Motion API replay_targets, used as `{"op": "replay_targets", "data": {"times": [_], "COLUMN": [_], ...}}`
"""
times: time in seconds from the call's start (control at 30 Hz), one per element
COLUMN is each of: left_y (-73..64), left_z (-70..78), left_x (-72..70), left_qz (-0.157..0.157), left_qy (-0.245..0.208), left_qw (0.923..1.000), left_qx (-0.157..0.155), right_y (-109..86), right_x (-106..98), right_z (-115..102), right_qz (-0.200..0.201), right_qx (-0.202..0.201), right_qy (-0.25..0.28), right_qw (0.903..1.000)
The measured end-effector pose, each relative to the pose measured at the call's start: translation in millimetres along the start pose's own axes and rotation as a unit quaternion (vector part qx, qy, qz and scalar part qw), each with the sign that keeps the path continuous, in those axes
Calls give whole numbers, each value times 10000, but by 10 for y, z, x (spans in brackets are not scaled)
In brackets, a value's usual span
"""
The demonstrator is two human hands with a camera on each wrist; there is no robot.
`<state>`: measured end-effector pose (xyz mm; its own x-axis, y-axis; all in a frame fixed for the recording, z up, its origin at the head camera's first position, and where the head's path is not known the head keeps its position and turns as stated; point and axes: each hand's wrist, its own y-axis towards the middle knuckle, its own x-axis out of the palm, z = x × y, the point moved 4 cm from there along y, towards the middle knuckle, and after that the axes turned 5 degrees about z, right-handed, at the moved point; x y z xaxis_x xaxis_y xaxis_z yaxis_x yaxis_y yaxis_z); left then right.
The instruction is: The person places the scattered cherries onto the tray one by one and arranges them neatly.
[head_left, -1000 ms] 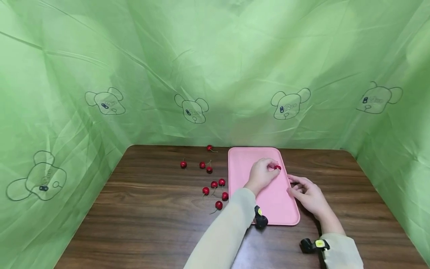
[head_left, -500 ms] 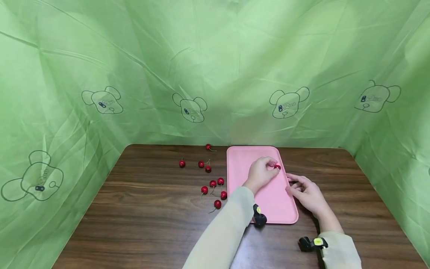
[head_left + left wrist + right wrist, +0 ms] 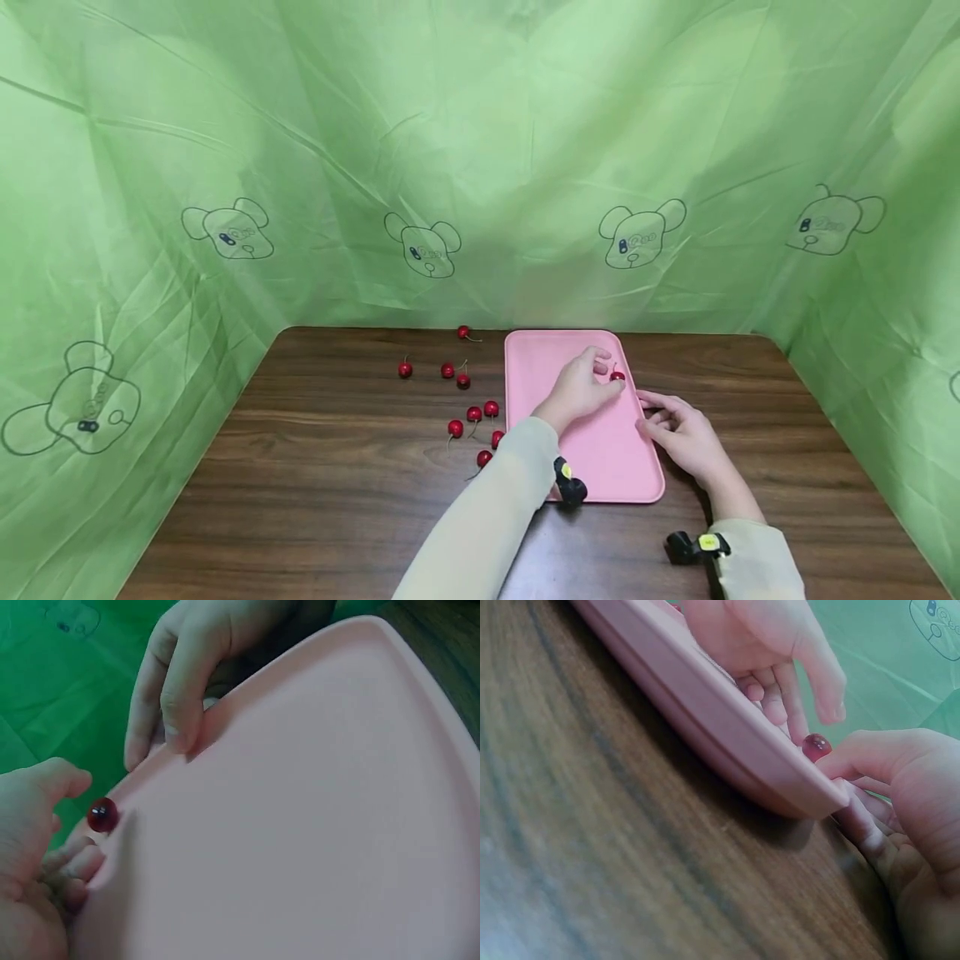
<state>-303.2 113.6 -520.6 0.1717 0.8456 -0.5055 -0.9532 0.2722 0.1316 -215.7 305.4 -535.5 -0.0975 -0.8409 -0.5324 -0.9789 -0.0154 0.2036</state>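
Note:
A red cherry (image 3: 617,377) with a thin stem rests inside the right side of the pink tray (image 3: 615,458). My left hand (image 3: 577,390) hovers over that spot, thumb and fingers spread around the cherry. In the left wrist view a gap shows between the thumb and the cherry (image 3: 103,815). At the tray's right edge my right hand (image 3: 688,437) pinches the rim, thumb on top and fingers underneath, as the right wrist view shows. The same cherry (image 3: 817,746) appears there just beyond the right thumb.
Several stemmed cherries (image 3: 455,429) lie scattered on the wooden table (image 3: 315,492), left of the tray. The left forearm partly covers the nearest ones. A green curtain (image 3: 525,167) with mouse-like drawings closes off the back and sides.
My left thumb and fingers have parted and let go of the cherry, which stays on the tray. The left hand has drawn slightly to the left. My right hand keeps its grip.

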Motion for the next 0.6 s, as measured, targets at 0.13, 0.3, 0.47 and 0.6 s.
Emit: {"op": "replay_targets", "data": {"times": [0.13, 0.3, 0.47, 0.6], "left_y": [-39, -177, -388, -521], "left_z": [85, 235, 393, 484], "left_x": [-151, -446, -747, -1054], "left_qz": [-197, -273, -304, -79], "left_qy": [180, 42, -154, -216], "left_qw": [9996, 9993, 9980, 9977], "left_qx": [-3, 270, 539, 631], "right_y": [21, 25, -11, -5], "right_x": [18, 41, 11, -7], "right_z": [-23, -34, -22, -37], "right_qz": [45, -26, -25, 17], "right_qx": [-50, 28, 160, 73], "right_qy": [10, -92, -169, -124], "right_qw": [10000, 10000, 9997, 9999]}}
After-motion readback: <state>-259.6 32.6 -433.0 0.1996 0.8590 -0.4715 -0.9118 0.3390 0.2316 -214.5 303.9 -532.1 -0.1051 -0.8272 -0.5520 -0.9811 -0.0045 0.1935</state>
